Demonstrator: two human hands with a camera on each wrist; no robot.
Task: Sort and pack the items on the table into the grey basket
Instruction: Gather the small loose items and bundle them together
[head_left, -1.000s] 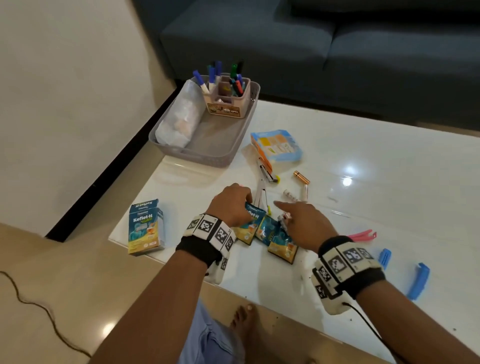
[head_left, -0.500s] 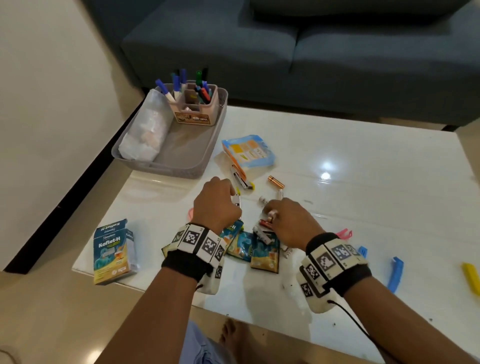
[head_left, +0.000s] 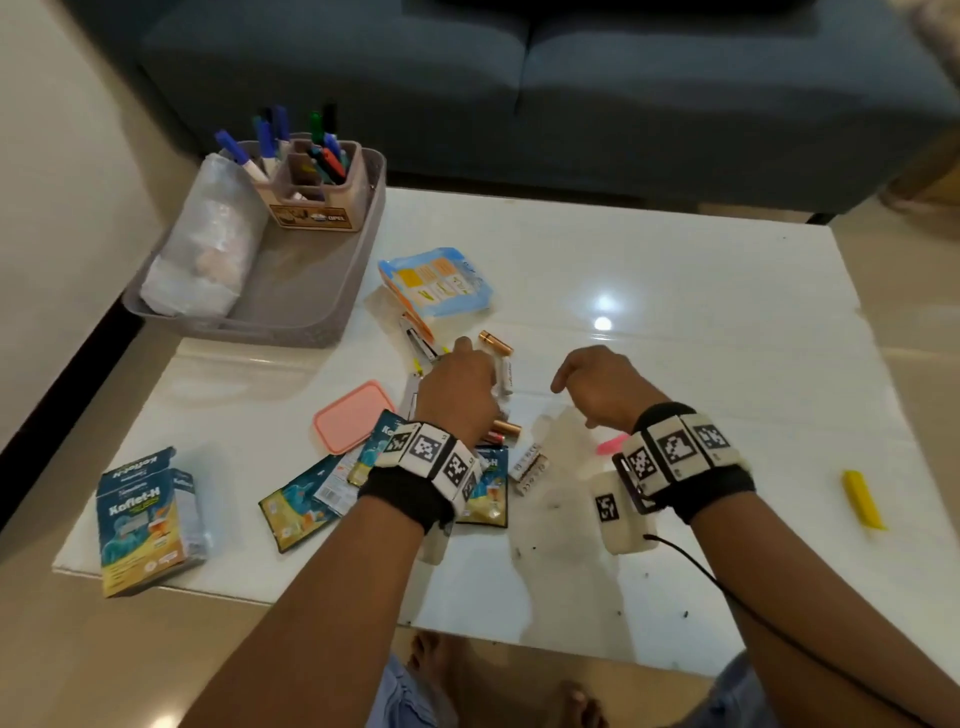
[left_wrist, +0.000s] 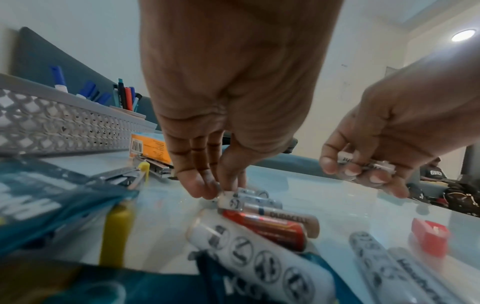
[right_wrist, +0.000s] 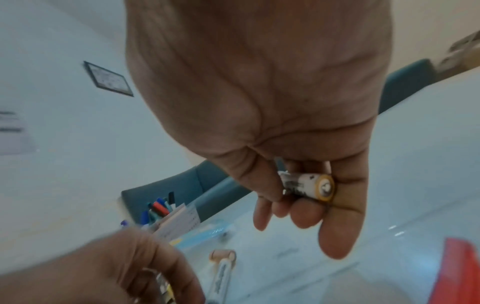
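Left hand (left_wrist: 207, 174) pinches a white battery (left_wrist: 233, 202) on the table (head_left: 675, 291); right hand (right_wrist: 298, 185) curls round another battery (right_wrist: 309, 186). Sachets (head_left: 301, 506), lid (head_left: 353, 415), more batteries (head_left: 524, 462) clutter between. Basket (head_left: 332, 312) far left.

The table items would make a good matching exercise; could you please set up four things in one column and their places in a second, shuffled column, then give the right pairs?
Things:
1. pen holder
2. Koflet-H box
3. yellow clip
4. white battery

Places:
A. held in the right hand
B. alone on the table at its right side
C. standing inside the grey basket
D. near the table's front left corner

Pairs: 1-C, 2-D, 3-B, 4-A
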